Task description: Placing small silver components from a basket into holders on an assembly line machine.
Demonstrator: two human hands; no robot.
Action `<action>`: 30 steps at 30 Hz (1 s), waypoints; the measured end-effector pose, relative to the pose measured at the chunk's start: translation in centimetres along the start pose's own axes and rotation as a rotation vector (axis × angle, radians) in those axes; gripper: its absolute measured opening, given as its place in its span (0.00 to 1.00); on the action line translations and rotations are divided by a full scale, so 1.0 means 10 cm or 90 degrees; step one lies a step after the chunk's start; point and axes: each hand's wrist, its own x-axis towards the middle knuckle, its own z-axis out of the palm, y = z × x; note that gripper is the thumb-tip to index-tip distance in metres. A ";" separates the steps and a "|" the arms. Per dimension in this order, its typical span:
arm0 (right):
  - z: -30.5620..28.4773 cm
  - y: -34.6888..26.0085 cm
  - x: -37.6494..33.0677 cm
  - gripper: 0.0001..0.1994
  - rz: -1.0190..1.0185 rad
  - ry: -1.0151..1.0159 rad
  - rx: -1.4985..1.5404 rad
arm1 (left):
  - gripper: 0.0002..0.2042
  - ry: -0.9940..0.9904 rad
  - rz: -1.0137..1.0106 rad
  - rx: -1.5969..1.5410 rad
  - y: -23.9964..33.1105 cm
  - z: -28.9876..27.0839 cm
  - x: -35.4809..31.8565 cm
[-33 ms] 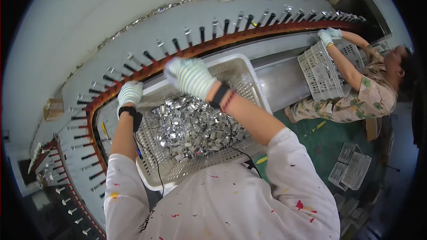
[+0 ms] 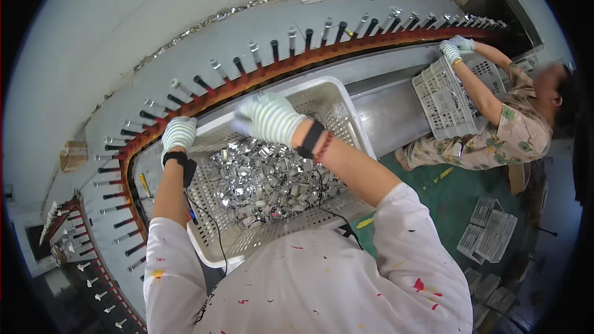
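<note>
A white perforated plastic basket (image 2: 365, 130) stands in front of me, holding a heap of small shiny silvery parts (image 2: 266, 179). My left hand (image 2: 179, 134), in a striped glove, is at the basket's far left corner, close to the conveyor (image 2: 229, 88). Its fingers are curled; whatever they hold is hidden. Over the far part of the heap is my right hand (image 2: 269, 117), also gloved. Motion smears its fingers, so their grip is unclear. Upright black holders (image 2: 275, 49) line the conveyor, alternating with silvery pieces (image 2: 255, 52).
To the right a co-worker's gloved hands (image 2: 450, 51) are at another white basket (image 2: 442, 105) of silvery parts. A metal surface (image 2: 393, 111) lies between the baskets. Black cables (image 2: 216, 229) run from my wrists. A cardboard box (image 2: 74, 156) is at far left.
My right hand has moved down, away from the conveyor and over the basket. The holders have shifted slightly left along the conveyor. My left hand has barely moved.
</note>
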 end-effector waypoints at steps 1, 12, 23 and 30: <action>0.01 0.15 -0.15 0.19 0.005 -0.047 0.105 | 0.18 0.031 -0.005 -0.037 0.00 0.03 0.01; -1.68 2.72 0.08 0.24 0.471 0.339 -0.185 | 0.18 0.032 -0.006 -0.024 0.00 0.11 0.02; -1.07 2.41 -0.16 0.14 0.335 0.486 -0.154 | 0.17 0.029 -0.046 -0.086 -0.02 0.10 0.01; -1.65 3.65 -0.73 0.19 0.531 0.836 0.026 | 0.16 0.026 -0.031 -0.067 0.02 0.12 0.08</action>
